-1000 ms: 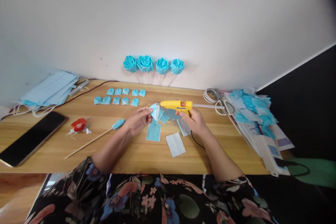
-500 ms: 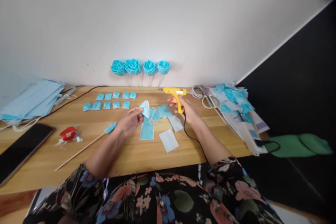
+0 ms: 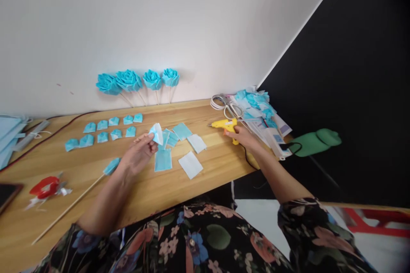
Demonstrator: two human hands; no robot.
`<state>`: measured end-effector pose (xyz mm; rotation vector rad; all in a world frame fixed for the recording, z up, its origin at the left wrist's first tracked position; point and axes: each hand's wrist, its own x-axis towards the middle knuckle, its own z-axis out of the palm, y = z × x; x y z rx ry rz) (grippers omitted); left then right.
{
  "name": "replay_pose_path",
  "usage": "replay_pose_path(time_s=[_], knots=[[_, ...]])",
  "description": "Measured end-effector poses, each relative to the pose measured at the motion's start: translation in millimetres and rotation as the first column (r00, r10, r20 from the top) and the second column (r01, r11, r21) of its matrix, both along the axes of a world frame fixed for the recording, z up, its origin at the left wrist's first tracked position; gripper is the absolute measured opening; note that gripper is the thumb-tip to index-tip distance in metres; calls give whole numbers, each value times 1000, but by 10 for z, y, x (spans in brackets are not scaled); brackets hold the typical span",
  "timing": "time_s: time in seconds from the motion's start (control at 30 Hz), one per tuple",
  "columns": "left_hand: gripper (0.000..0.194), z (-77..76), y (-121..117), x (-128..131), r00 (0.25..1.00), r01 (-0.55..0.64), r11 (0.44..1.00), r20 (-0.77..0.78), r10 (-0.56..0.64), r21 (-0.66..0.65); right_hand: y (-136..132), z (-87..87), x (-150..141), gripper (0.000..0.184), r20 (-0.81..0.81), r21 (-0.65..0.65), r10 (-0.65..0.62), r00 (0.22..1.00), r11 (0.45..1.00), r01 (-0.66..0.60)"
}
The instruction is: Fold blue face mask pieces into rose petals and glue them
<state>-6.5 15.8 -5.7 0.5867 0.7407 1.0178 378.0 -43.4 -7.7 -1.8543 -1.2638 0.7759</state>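
Observation:
My left hand (image 3: 141,152) pinches a folded piece of blue and white fabric (image 3: 156,134) above the table. To the right, my right hand (image 3: 245,136) has its fingers at the handle of a yellow glue gun (image 3: 226,125), whose nozzle points left. Between the hands lie flat blue squares (image 3: 163,160) and pale squares (image 3: 191,165), some overlapping. A stick with a blue wrapped tip (image 3: 112,166) lies beside my left forearm. Folded blue petals (image 3: 102,137) form two rows behind my left hand.
Several blue fabric flowers on sticks (image 3: 128,80) lean against the wall. Scissors (image 3: 232,110) and a heap of blue scraps (image 3: 256,103) lie at the back right, near a green bottle (image 3: 315,143). A red tape roll (image 3: 46,187), phone (image 3: 8,196) and masks (image 3: 9,136) are at left.
The view has turned to the right. My right hand has moved the glue gun rightward, away from the squares and closer to the scraps. My left hand still pinches the folded piece.

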Motion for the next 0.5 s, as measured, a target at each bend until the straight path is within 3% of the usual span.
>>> replay_pose_path(time_s=[0.2, 0.33, 0.43, 0.5], knots=[[34, -2, 4, -12, 1000, 12, 1000, -6, -12, 1, 176, -195, -164, 32, 154, 61, -123, 980, 992, 114], [34, -1, 8, -26, 1000, 19, 1000, -5, -19, 2, 221, -230, -253, 45, 386, 62, -207, 899, 978, 198], [33, -11, 3, -23, 1000, 11, 1000, 10, -11, 2, 140, -166, -330, 46, 582, 130, -188, 791, 982, 138], [33, -10, -8, -10, 1000, 3, 1000, 19, -3, -4, 71, -70, -414, 41, 667, 234, -169, 725, 972, 12]])
